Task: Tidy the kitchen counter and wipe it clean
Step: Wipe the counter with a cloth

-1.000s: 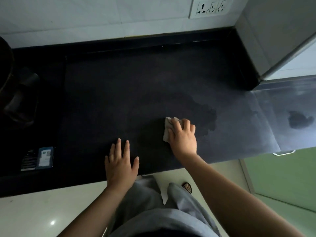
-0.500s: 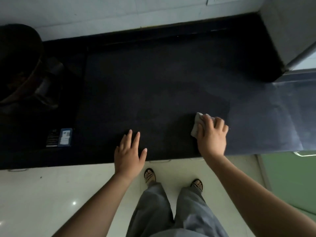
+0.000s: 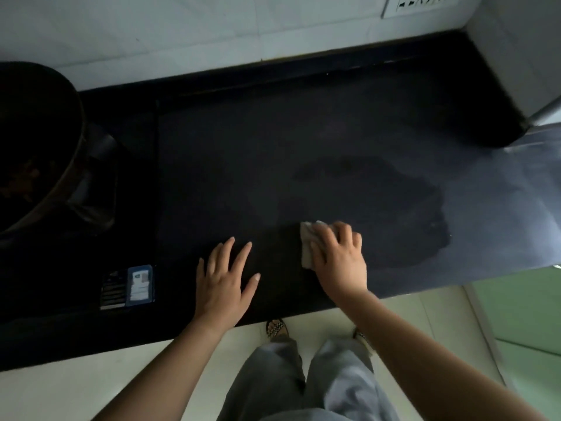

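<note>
The dark stone counter [image 3: 273, 141] fills the middle of the head view. My right hand [image 3: 338, 258] presses a small folded pale cloth [image 3: 307, 245] flat on the counter near its front edge; most of the cloth is hidden under my fingers. A darker wet patch [image 3: 394, 208] spreads on the counter just right of and behind the cloth. My left hand [image 3: 224, 282] rests flat on the counter to the cloth's left, fingers spread, holding nothing.
A large dark pan [image 3: 33, 147] sits on a stove at the far left, with a label sticker [image 3: 139, 285] on the stove's front. A tiled wall with a socket [image 3: 422, 3] lies behind. A grey appliance [image 3: 522, 56] blocks the right rear corner.
My right hand has slid the cloth back to the left, closer to my left hand, leaving the wet patch exposed on the right. The camera view has shifted too.
</note>
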`<state>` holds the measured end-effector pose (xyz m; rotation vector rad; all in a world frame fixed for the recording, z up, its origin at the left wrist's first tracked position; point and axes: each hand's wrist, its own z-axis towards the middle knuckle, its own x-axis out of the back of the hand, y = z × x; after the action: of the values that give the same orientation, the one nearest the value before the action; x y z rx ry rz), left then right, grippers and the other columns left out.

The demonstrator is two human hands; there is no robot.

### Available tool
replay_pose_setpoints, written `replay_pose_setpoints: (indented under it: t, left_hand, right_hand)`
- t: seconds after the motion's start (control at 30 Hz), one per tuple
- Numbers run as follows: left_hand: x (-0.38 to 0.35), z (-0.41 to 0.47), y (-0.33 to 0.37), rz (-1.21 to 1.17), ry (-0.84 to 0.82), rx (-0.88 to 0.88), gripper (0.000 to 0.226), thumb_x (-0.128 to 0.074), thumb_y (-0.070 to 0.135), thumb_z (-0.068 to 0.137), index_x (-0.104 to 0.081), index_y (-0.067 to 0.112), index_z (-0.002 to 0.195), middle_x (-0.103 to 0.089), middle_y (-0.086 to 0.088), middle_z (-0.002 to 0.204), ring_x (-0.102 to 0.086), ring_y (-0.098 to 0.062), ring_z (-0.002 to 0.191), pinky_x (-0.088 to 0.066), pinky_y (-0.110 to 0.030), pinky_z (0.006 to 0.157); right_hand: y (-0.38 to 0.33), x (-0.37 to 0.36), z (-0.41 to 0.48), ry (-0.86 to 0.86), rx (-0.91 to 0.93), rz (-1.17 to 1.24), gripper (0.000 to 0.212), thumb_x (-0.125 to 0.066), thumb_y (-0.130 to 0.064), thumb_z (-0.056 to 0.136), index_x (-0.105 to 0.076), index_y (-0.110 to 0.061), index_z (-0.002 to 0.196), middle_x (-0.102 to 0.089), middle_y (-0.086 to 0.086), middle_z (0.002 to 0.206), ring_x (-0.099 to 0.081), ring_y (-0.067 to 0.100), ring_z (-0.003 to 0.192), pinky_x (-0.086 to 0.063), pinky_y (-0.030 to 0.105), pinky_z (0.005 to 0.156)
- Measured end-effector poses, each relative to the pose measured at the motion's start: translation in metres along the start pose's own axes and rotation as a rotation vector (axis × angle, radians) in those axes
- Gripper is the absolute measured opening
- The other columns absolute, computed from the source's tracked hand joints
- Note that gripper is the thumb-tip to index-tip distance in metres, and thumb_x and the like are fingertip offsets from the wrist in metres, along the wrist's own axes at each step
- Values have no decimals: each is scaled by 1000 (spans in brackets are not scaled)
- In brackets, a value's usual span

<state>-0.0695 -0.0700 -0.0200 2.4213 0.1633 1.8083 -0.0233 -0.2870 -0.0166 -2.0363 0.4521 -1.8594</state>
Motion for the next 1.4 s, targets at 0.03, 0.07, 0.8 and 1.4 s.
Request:
replay_pose_setpoints:
  t: [0.03, 0.07, 0.8, 1.4]
  left_hand:
    - [2, 7, -5, 4, 4, -12, 62, -29, 57, 86, -32, 28, 141, -32, -11, 149, -32, -32, 135, -30, -60, 104]
    - [4, 15, -9, 10, 13, -19, 63, -28, 57, 86, -31, 28, 141, -31, -11, 149, -30, -32, 136, -29, -60, 105]
    - [8, 22, -39, -60, 3, -42, 67, -17, 54, 85, -25, 26, 145, -16, -7, 157, -16, -30, 143, -20, -55, 110]
    - [9, 16, 54, -184, 31, -187, 56, -30, 50, 87, -42, 29, 137, -42, -5, 145, -39, -28, 132, -39, -52, 101]
  right_hand:
    - [-7, -2, 15, 24, -59, 11, 39, -44, -37, 93, -42, -28, 131, -40, 9, 129, -39, 31, 111, -52, 43, 74]
    - [-15, -5, 31, 52, -104, 24, 38, -44, -36, 94, -42, -27, 131, -39, 9, 130, -38, 32, 112, -51, 44, 76]
    - [-59, -17, 25, 77, -228, 13, 39, -40, -36, 94, -36, -28, 132, -35, 9, 132, -36, 31, 111, -50, 41, 72]
    - [45, 38, -10, 49, -256, -3, 42, -45, -38, 93, -37, -31, 134, -38, 4, 128, -37, 27, 113, -50, 39, 74]
